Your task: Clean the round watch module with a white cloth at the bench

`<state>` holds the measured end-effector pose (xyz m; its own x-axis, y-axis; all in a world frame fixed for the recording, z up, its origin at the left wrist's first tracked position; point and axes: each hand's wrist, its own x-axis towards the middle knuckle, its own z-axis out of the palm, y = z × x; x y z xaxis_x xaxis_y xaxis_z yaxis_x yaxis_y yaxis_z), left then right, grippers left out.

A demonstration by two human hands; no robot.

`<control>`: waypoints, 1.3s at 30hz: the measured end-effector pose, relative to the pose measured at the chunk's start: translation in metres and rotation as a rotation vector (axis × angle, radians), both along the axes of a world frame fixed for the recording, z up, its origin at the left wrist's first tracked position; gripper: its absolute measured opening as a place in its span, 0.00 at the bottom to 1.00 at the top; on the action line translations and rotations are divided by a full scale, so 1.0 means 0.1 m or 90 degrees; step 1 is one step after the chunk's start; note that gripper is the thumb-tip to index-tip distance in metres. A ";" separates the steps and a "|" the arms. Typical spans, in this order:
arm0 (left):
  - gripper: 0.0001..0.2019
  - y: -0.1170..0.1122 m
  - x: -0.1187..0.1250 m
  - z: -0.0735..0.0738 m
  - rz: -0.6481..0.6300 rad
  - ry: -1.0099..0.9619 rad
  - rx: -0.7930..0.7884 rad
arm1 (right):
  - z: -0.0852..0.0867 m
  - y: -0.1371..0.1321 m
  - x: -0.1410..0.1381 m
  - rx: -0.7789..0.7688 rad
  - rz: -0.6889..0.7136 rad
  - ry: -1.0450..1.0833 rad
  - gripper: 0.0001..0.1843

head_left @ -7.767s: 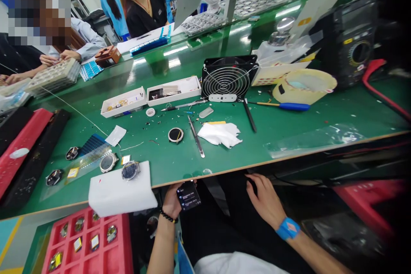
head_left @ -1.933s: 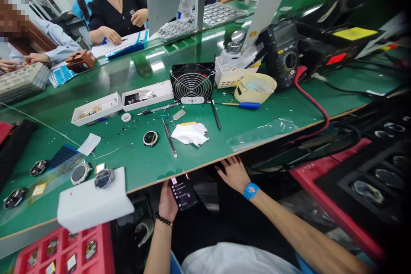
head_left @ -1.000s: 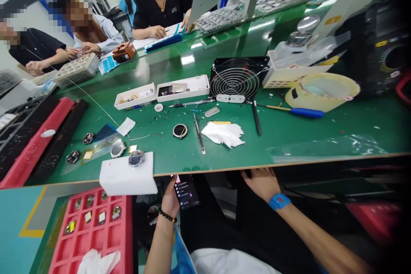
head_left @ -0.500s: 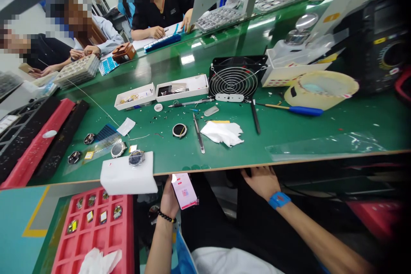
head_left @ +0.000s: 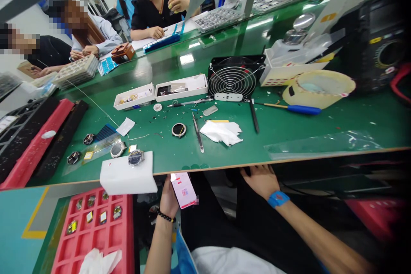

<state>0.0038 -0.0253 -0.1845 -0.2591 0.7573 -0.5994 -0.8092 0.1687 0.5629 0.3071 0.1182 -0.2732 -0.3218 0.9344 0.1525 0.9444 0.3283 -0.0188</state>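
My left hand (head_left: 169, 199) grips a phone (head_left: 183, 189) with a bright white and pink screen, held just below the front edge of the green bench (head_left: 289, 130). A black bead bracelet sits on that wrist. My right hand (head_left: 260, 180) rests flat on my dark lap under the bench edge, fingers stretched out and holding nothing; a blue band is on its wrist. On the bench above lie a round black watch part (head_left: 179, 129), tweezers (head_left: 197, 133) and a crumpled white cloth (head_left: 221, 132).
White foam block (head_left: 127, 178) with a watch (head_left: 135, 157) overhangs the bench edge. Red tray (head_left: 96, 233) of parts at lower left. Two white boxes (head_left: 160, 93), black fan (head_left: 234, 79), tape roll (head_left: 317, 87), blue-handled tool (head_left: 293, 108), clear plastic bag (head_left: 324, 143). Several people work across the bench.
The phone screen went from dark to bright white and pink. Both hands stayed almost still below the bench edge; the view shifted slightly.
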 end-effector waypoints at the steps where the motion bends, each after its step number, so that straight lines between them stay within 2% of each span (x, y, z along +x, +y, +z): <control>1: 0.25 0.00 0.00 0.00 -0.001 -0.001 0.000 | 0.00 0.00 0.00 0.001 0.000 0.000 0.18; 39: 0.23 0.00 -0.05 -0.08 0.004 -0.032 0.013 | -0.07 0.00 0.00 0.002 -0.002 -0.031 0.18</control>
